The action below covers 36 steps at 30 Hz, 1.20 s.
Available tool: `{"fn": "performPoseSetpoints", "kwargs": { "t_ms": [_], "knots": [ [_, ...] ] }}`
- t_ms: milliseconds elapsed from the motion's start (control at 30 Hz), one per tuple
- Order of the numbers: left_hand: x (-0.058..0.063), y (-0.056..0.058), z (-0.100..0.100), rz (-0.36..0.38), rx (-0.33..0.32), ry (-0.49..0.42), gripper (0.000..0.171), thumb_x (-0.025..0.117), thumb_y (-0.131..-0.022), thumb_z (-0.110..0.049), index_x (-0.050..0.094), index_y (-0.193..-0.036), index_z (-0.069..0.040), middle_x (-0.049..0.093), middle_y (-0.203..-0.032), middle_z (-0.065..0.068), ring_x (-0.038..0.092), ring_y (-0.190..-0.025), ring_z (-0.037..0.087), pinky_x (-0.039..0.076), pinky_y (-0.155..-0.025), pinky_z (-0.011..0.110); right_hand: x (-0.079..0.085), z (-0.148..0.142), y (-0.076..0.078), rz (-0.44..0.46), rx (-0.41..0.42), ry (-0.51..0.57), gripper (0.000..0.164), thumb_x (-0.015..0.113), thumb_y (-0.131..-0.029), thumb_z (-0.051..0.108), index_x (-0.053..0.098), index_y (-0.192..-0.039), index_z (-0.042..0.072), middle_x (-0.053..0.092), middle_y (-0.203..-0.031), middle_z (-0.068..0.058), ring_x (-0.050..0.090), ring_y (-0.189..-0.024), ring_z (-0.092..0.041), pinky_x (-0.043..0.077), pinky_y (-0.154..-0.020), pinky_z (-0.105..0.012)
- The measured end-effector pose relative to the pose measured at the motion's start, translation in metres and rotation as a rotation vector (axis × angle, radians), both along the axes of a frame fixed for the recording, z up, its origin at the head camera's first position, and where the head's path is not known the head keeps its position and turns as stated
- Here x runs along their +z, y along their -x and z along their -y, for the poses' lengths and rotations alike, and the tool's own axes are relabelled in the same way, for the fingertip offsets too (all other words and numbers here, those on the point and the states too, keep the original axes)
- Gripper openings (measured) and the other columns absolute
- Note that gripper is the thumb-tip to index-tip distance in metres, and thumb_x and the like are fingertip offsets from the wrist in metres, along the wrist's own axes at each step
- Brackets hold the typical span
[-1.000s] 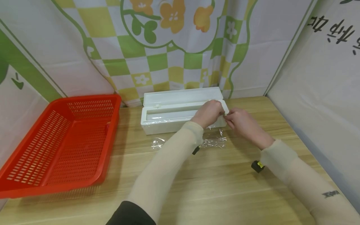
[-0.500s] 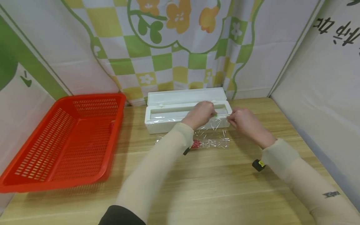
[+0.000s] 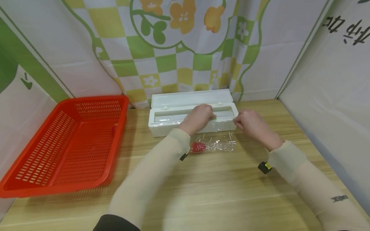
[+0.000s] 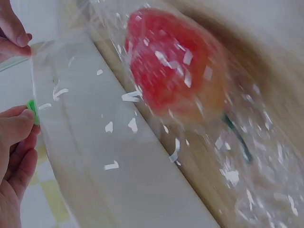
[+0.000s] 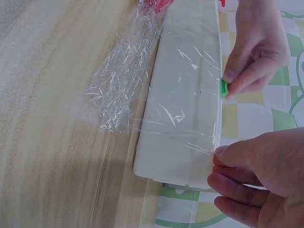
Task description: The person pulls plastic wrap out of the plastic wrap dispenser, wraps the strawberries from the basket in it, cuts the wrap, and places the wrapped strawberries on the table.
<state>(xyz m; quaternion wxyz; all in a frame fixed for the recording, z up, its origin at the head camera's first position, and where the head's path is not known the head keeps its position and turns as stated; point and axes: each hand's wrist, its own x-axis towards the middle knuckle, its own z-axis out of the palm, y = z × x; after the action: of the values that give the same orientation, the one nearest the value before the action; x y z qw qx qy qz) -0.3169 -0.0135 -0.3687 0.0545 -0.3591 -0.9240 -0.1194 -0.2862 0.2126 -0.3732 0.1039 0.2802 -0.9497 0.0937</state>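
Observation:
A long white cling film dispenser box (image 3: 164,130) stands with its lid raised. Clear cling film (image 5: 178,114) stretches from its rim over the front wall to the tabletop. My left hand (image 3: 198,118) pinches a small green slide cutter (image 4: 33,112) on the rim, right of the box's middle. At the right corner, my right hand (image 3: 251,126) pinches the edge of the film between thumb and fingertips. In front of the box lies a red and yellow fruit (image 4: 175,66) with a green stem, covered by crumpled film; in the head view the left forearm hides some of that film.
A red plastic basket (image 3: 78,150) stands on the left of the wooden table (image 3: 219,192), with a small red thing (image 3: 115,128) against its inner right side. Behind the box hangs a checked curtain (image 3: 185,64), and a white wall sheet (image 3: 326,83) borders the right side.
My left hand has slid leftward along the rim with the green cutter, away from my right hand, which stays at the corner. The red fruit has come into sight beside the left sleeve.

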Motion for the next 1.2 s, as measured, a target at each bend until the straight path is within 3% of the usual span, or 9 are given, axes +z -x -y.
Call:
{"fn": "performPoseSetpoints", "kwargs": {
  "t_ms": [433, 700, 1100, 1200],
  "knots": [
    [0.002, -0.012, 0.041, 0.009, 0.046, -0.026, 0.017, 0.063, -0.091, -0.019, 0.074, -0.098, -0.008, 0.066, -0.086, 0.003, 0.058, -0.083, 0.016, 0.051, -0.085, 0.029, 0.005, -0.003, -0.004, 0.034, -0.017, 0.008, 0.014, 0.066, -0.085, 0.006, 0.076, -0.094, 0.002, 0.07, -0.088, -0.017, 0.065, -0.077, -0.028, 0.056, -0.071, -0.04],
    [0.0, -0.014, 0.057, 0.007, 0.049, -0.047, 0.017, 0.063, -0.09, -0.018, 0.075, -0.101, -0.012, 0.066, -0.085, 0.001, 0.057, -0.08, 0.013, 0.051, -0.081, 0.026, 0.004, 0.004, -0.003, -0.002, 0.011, -0.004, 0.012, 0.065, -0.085, 0.005, 0.077, -0.086, 0.005, 0.068, -0.079, -0.012, 0.059, -0.069, -0.022, 0.053, -0.063, -0.035],
    [0.005, -0.015, 0.073, 0.031, 0.047, -0.059, 0.016, 0.063, -0.09, -0.019, 0.075, -0.096, -0.01, 0.066, -0.083, 0.002, 0.058, -0.079, 0.014, 0.052, -0.082, 0.028, 0.005, 0.004, -0.003, 0.045, -0.016, -0.011, 0.013, 0.065, -0.086, 0.007, 0.076, -0.091, 0.004, 0.07, -0.084, -0.014, 0.062, -0.074, -0.025, 0.055, -0.069, -0.038],
    [0.008, -0.015, 0.082, 0.035, 0.043, -0.039, 0.015, 0.064, -0.09, -0.017, 0.076, -0.096, -0.01, 0.069, -0.084, 0.002, 0.061, -0.079, 0.015, 0.052, -0.084, 0.029, 0.006, 0.004, -0.003, 0.046, -0.012, -0.009, 0.012, 0.065, -0.086, 0.007, 0.076, -0.085, 0.003, 0.069, -0.081, -0.013, 0.061, -0.072, -0.024, 0.054, -0.068, -0.038]
  ]
}}
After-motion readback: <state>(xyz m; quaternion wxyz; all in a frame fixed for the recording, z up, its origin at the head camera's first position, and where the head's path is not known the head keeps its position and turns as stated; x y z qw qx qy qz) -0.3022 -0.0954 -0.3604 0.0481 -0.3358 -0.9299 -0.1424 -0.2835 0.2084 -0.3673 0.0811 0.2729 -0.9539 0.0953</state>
